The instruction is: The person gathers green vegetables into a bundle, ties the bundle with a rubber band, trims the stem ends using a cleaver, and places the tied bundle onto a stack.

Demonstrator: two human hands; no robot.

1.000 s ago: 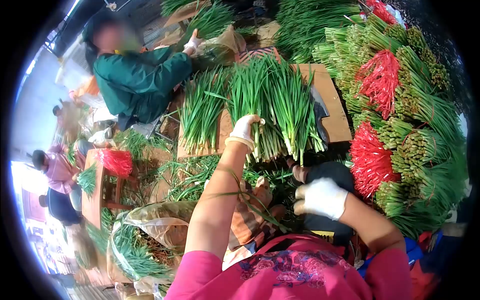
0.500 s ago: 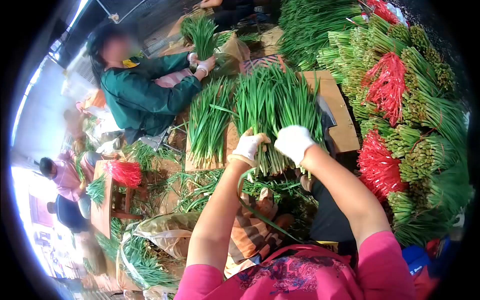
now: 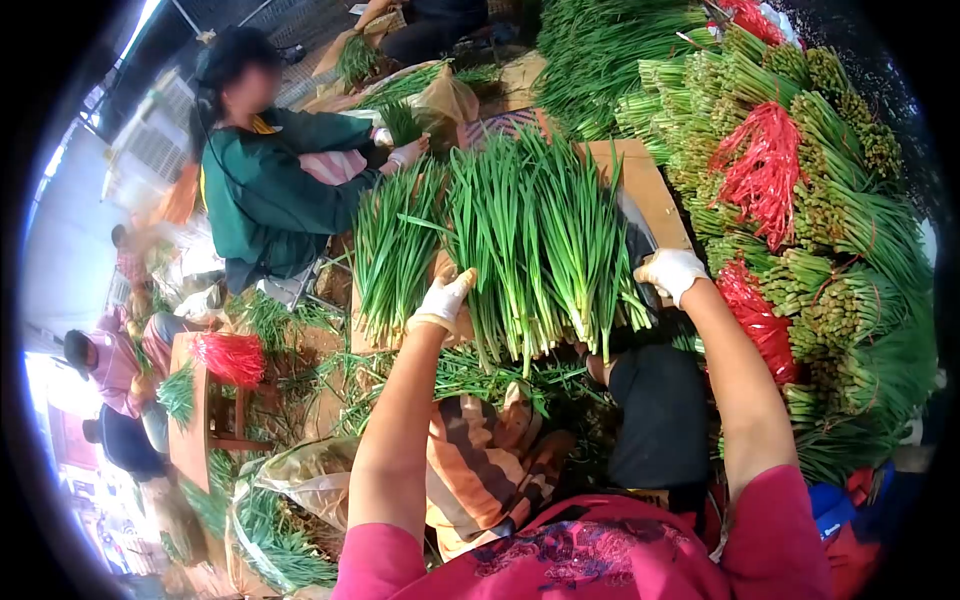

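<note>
A wide pile of garlic chives (image 3: 540,240), long green leaves with pale stem ends toward me, lies on a board (image 3: 655,190). My left hand (image 3: 445,298), in a white glove with yellowish fingertips, is at the pile's left edge, its fingers apart and near the stems. My right hand (image 3: 672,274), gloved too, is beyond the pile's right edge with thumb and fingers apart, beside a dark grey object (image 3: 637,235) that I cannot make out. Another bunch of chives (image 3: 395,255) lies left of the pile.
Stacked bundles (image 3: 860,300) of stalks rise on the right, with red plastic strips (image 3: 765,175) on them. A person in a green jacket (image 3: 265,190) sits at the left, handling greens. Loose leaves (image 3: 385,385) litter the ground. More red strips (image 3: 230,358) lie on a small bench.
Both hands have moved apart from the stem ends, the left outward left, the right outward right. The long leaf hanging below the left hand no longer shows. The other person's greens are lower.
</note>
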